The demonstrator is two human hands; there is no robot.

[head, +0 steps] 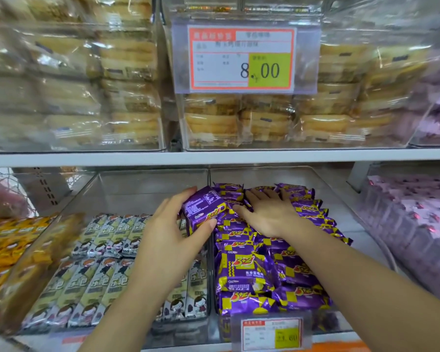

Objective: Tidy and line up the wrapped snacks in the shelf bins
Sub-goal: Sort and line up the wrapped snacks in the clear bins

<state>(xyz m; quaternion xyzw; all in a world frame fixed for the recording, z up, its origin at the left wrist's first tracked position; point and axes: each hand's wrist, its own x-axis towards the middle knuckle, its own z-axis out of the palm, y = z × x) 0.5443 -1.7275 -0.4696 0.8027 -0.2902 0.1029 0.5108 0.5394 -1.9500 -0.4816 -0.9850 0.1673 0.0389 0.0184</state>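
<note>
Glossy foil purple snack packs in clear plastic bins (smooth, reflective)

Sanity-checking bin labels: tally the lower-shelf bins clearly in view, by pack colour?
orange packs: 1 bin
grey-cream cartoon packs: 1 bin
purple-yellow packs: 1 bin
pink packs: 1 bin
Total: 4 bins

The 3+2 bin holds 3+2 packs. Left of it stands the stick-snack bin; right, another bin; above, cake bins. Over its left wall the left hand holds a single pack; the right hand rests on packs inside.
</note>
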